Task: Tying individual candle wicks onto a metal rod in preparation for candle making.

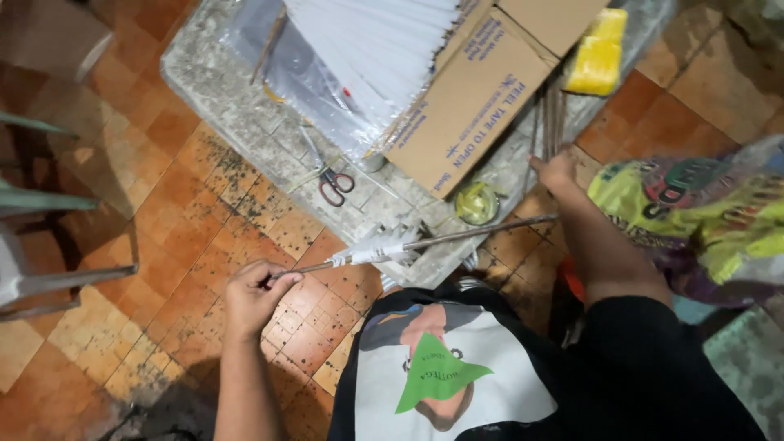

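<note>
Left hand [255,294] grips a stick [425,242] over open floor; right hand [555,170] grasps sticks [552,114] at the table [220,90] edge.

— From where does the camera look?
— From the person's head, facing steeply down, quite near, over the chest to the tiled floor [163,245] and low stone table [220,90].
— Another view?
— Only one.

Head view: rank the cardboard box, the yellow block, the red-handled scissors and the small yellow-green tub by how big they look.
1. Cardboard box, by far the largest, though partly cut off by the frame.
2. Yellow block.
3. Red-handled scissors and small yellow-green tub look about alike; I would not rank them.
</note>
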